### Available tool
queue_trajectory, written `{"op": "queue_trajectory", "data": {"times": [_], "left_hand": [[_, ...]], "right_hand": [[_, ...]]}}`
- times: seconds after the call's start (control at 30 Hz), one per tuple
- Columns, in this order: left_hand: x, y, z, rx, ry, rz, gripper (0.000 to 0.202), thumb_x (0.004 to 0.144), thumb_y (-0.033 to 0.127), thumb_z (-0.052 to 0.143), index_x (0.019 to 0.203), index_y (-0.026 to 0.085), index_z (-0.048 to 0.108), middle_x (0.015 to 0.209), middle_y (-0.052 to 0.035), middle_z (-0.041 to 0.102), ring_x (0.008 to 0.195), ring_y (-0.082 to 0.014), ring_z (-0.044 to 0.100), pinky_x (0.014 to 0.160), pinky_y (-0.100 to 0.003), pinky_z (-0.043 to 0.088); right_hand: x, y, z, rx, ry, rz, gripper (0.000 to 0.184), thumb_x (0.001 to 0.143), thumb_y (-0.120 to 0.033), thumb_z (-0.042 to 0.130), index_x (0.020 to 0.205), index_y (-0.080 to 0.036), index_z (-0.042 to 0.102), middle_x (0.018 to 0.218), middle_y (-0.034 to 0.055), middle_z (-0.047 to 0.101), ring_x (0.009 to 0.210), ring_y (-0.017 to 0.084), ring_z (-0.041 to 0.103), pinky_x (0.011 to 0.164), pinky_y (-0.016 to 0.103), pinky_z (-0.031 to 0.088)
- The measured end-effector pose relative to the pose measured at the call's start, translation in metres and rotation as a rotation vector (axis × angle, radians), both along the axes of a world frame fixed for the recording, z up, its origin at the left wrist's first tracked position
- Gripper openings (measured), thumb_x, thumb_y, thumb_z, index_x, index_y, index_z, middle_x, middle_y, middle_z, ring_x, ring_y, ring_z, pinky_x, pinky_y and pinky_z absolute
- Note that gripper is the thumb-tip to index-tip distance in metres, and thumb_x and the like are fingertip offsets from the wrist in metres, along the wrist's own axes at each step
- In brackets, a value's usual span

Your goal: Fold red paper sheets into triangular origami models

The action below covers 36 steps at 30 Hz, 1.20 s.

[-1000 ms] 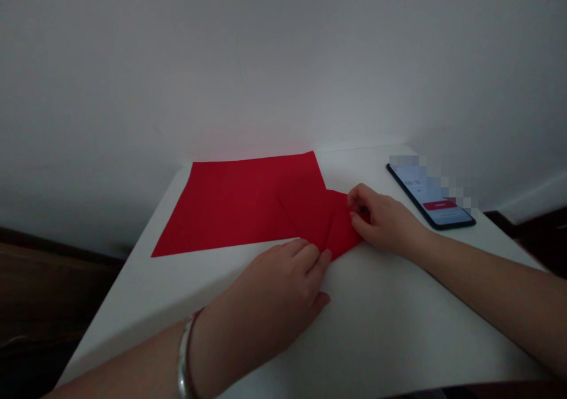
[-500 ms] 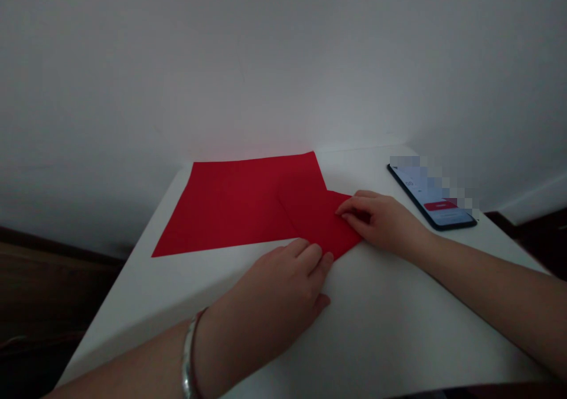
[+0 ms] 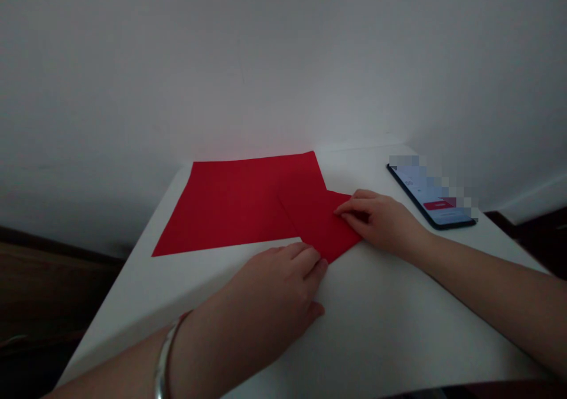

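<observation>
A red sheet of paper point(image 3: 239, 204) lies on a white table point(image 3: 381, 328), its right corner folded over into a flap point(image 3: 321, 221). My left hand point(image 3: 277, 292) rests flat on the table, fingers stretched out, fingertips touching the flap's near edge. My right hand point(image 3: 383, 221) lies on the flap's right side, its fingers pressed together on the paper. A silver bangle point(image 3: 163, 360) circles my left wrist.
A phone point(image 3: 432, 201) with a lit screen lies at the table's far right. A pale wall stands right behind the table. Dark floor shows past the table's left edge and at the far right.
My right hand let the flap down and now presses it flat. My left hand slid slightly back toward me and to the left.
</observation>
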<state>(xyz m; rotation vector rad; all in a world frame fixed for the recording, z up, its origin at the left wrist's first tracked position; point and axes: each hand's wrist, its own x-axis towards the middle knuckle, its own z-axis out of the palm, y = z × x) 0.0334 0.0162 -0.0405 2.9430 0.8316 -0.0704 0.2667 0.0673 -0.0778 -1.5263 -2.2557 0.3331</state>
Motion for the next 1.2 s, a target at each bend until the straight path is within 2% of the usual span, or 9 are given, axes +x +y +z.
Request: {"op": "queue_trajectory", "data": {"times": [0.4,0.63,0.87,1.03,1.2], "left_hand": [[-0.001,0.004,0.001,-0.007,-0.037,-0.017,0.03,0.092,0.032,0.051,0.116,0.016,0.06,0.112,-0.0091,0.064,0.102,-0.025,0.059,0.083,-0.04,0.051],[-0.001,0.004,-0.002,0.067,-0.082,-0.045,0.035,0.092,0.031,0.05,0.12,0.012,0.06,0.127,-0.0106,0.061,0.106,-0.0262,0.059,0.089,-0.042,0.05],[-0.003,0.008,-0.003,0.008,-0.114,-0.049,0.031,0.094,0.029,0.047,0.119,0.017,0.061,0.125,-0.0058,0.063,0.107,-0.0249,0.058,0.088,-0.042,0.051],[-0.002,0.009,-0.002,0.022,-0.124,-0.085,0.027,0.094,0.025,0.046,0.113,0.015,0.063,0.12,-0.0076,0.065,0.107,-0.0242,0.059,0.09,-0.041,0.05],[-0.003,0.012,-0.007,0.056,-0.183,-0.127,0.03,0.094,0.023,0.047,0.12,0.014,0.059,0.121,-0.009,0.064,0.112,-0.0222,0.057,0.096,-0.04,0.048]], "right_hand": [[0.001,-0.002,0.001,0.015,-0.002,0.017,0.022,0.082,-0.019,0.054,0.093,-0.027,0.072,0.097,0.002,0.068,0.08,0.017,0.063,0.073,0.031,0.049],[0.001,-0.003,0.002,0.008,-0.018,0.006,0.024,0.083,-0.02,0.054,0.096,-0.029,0.072,0.098,0.0015,0.067,0.08,0.016,0.063,0.073,0.03,0.049],[0.001,-0.004,-0.001,0.034,-0.054,0.018,0.026,0.084,-0.022,0.053,0.102,-0.031,0.072,0.096,0.0014,0.064,0.079,0.015,0.062,0.073,0.029,0.047],[0.0,-0.006,0.0,0.049,-0.129,-0.001,0.03,0.086,-0.027,0.051,0.109,-0.033,0.069,0.093,0.0016,0.062,0.073,0.015,0.06,0.066,0.028,0.045],[-0.004,-0.013,0.006,0.082,-0.202,-0.004,0.032,0.085,-0.029,0.051,0.112,-0.031,0.069,0.094,0.0036,0.061,0.071,0.015,0.059,0.062,0.028,0.043]]}}
